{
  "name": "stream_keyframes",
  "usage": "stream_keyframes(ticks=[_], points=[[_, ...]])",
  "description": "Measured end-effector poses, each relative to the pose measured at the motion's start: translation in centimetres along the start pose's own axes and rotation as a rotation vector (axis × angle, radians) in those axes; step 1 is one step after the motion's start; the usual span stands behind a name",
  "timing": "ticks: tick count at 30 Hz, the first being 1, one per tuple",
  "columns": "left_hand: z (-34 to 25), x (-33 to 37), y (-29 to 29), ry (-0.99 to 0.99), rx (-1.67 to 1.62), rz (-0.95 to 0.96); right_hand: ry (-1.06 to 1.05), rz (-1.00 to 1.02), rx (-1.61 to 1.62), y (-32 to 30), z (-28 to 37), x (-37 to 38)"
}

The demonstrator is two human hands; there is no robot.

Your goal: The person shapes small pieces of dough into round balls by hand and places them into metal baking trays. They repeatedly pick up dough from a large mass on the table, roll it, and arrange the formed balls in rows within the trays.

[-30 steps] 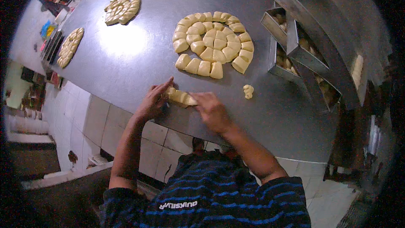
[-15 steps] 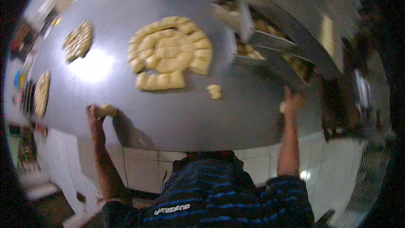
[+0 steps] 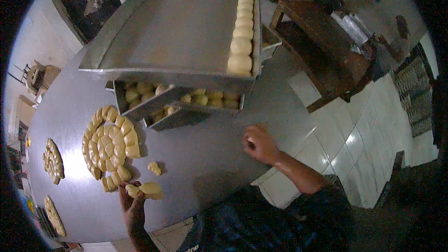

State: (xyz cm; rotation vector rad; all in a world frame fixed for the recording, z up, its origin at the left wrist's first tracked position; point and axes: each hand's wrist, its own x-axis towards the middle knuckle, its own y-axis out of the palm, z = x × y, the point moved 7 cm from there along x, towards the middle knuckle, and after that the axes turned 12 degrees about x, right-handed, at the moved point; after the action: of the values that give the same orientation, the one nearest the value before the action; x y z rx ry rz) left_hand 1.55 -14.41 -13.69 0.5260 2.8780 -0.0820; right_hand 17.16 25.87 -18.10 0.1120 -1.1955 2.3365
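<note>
We see cut dough [image 3: 107,144] on the table [image 3: 186,154].
Our left hand [image 3: 132,204] holds a dough strip [image 3: 150,189], and our right hand [image 3: 261,144] is curled, well apart from it.

Right grip [image 3: 261,143], earlier on the dough [image 3: 151,190] in the left grip [image 3: 132,204], now well apart.

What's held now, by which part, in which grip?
Left grip: a dough strip, by its left end. Right grip: curled; can't tell if it holds anything.
</note>
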Motion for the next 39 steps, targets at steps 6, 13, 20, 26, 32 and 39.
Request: stream_keyframes(ticks=[6, 13, 20, 26, 32, 39], points=[[-2.0, 1.7, 10.1, -0.021, 0.039, 0.142, 0.033, 0.076, 0.056, 0.7, -2.4, 4.3], [-0.7, 3.2, 13.0, -0.093, -0.056, 0.14, -0.208, -0.097, -0.328, -0.8, -9.0, 4.3], [-1.8, 2.3, 12.6, -0.104, 0.167, 0.075, 0.332, 0.294, 0.246, -9.3, -9.4, 5.7], [-3.7, 1.9, 14.3, 0.358, 0.802, 0.051, -0.213, 0.208, 1.09, -17.5, 9.8, 19.4], [-5.1, 1.4, 14.5, 0.324, 0.691, 0.079, -0.484, 0.653, 0.484, -12.0, 16.5, 21.9], [-7.0, -1.9, 14.0, 0.45, 0.045, 0.126, -0.613, 0.546, 0.494, -11.8, 20.2, 13.8]])
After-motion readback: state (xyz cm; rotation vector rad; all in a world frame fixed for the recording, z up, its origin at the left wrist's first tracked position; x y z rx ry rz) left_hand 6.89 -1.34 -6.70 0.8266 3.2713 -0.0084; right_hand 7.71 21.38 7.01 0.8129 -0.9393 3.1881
